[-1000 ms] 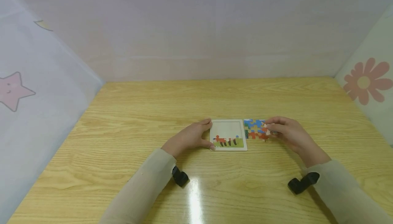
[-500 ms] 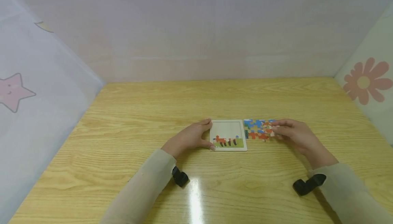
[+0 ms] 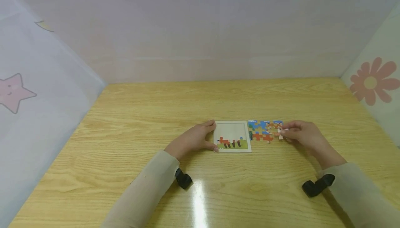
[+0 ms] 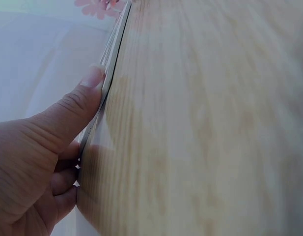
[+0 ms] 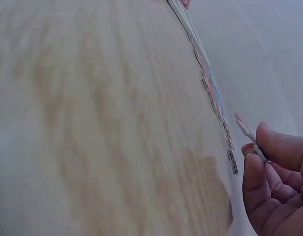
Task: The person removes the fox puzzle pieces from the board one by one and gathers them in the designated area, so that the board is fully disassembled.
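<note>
A square white puzzle tray (image 3: 232, 129) lies flat on the table; its near strip holds pieces with green grass and red. My left hand (image 3: 194, 138) grips its left edge, thumb at the near corner and fingertips at the far one. In the left wrist view, the thumb (image 4: 75, 105) presses the tray's rim. Loose jigsaw pieces (image 3: 257, 136) lie close together right of the tray, showing blue sky and part of an orange fox. My right hand (image 3: 306, 136) pinches a small puzzle piece (image 5: 247, 132) between thumb and finger, tilted and raised just above the others.
The wooden table (image 3: 150, 117) stretches around the puzzle on all sides. A pale sheet (image 3: 218, 33) hangs behind it, with printed side sheets showing a star (image 3: 14, 92) and a flower (image 3: 372, 82). Black wrist cameras (image 3: 183, 180) sit on both sleeves.
My right hand has moved right across the loose pieces, uncovering an orange fox face and blue pieces. A pale piece now shows at its fingertips. The left hand and tray have stayed put.
</note>
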A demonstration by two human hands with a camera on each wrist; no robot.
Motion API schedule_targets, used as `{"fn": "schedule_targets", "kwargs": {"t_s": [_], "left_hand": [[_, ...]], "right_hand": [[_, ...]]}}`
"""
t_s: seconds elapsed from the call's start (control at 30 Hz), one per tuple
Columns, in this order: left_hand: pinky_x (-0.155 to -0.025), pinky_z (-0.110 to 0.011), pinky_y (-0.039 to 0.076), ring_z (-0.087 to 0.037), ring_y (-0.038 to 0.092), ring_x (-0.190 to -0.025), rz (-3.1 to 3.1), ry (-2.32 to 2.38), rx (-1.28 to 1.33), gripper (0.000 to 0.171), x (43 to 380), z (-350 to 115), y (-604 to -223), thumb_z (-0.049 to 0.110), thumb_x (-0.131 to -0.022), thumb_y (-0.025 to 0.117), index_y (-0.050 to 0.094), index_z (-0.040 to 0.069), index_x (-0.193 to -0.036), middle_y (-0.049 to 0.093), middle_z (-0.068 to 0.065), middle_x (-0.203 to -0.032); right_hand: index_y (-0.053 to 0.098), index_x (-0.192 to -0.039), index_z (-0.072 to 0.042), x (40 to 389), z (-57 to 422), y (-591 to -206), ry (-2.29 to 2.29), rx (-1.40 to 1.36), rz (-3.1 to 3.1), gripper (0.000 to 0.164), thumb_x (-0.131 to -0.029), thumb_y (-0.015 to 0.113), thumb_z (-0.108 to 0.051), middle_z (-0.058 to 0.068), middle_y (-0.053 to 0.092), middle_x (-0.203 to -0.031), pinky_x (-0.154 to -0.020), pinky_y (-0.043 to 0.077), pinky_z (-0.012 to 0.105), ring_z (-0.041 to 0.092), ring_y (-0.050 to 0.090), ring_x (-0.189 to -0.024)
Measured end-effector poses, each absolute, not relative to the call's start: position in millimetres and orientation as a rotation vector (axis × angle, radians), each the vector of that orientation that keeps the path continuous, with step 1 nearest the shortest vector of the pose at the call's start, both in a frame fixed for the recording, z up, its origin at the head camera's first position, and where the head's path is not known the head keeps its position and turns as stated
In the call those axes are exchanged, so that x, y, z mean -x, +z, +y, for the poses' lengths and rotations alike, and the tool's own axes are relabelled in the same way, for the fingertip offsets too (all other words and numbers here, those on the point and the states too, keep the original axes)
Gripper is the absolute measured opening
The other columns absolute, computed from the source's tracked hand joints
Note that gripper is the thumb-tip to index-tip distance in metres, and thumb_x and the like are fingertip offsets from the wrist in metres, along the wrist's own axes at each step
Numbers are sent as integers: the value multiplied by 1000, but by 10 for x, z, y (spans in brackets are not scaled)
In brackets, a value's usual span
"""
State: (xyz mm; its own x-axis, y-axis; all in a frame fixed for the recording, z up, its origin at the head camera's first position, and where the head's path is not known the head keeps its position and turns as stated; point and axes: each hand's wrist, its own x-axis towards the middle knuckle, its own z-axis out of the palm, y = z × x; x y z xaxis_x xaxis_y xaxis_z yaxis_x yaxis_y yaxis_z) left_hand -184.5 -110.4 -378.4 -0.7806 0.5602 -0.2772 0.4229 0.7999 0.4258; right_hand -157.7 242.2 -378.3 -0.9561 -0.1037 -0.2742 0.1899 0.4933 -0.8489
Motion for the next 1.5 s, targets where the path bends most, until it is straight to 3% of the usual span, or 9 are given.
{"fn": "schedule_targets", "kwargs": {"t_s": [0.3,0.57,0.8,1.5], "left_hand": [[-112,-34,23,-22,19,-141,2592,484,-734,97,1859,-1108,-3795,53,-73,68,24,8,-147,15,-2,-155],[-112,-35,23,-23,19,-141,2583,492,-745,96,1871,-1112,-3811,52,-74,68,24,8,-147,14,-3,-155],[-112,-35,23,-24,19,-140,2577,493,-737,95,1860,-1110,-3796,52,-74,68,24,7,-147,14,-3,-155],[-113,-36,23,-24,20,-140,2581,486,-752,95,1864,-1107,-3797,50,-75,69,25,6,-146,15,-4,-155]], "right_hand": [[57,-115,5,1622,2410,-3814,-1255,-46,2579,44,-87,66,-27,4,65,-86,-62,49,25,10,56,-74],[62,-110,1,1610,2337,-3772,-1038,-32,2735,44,-85,67,-34,16,64,-98,-65,46,30,25,55,-87],[61,-110,1,1588,2311,-3741,-950,-2,2795,45,-84,68,-35,18,64,-98,-72,47,41,30,57,-89],[60,-108,4,1589,2282,-3732,-910,-28,2830,47,-82,70,-33,19,64,-97,-71,47,40,30,56,-89]]}}
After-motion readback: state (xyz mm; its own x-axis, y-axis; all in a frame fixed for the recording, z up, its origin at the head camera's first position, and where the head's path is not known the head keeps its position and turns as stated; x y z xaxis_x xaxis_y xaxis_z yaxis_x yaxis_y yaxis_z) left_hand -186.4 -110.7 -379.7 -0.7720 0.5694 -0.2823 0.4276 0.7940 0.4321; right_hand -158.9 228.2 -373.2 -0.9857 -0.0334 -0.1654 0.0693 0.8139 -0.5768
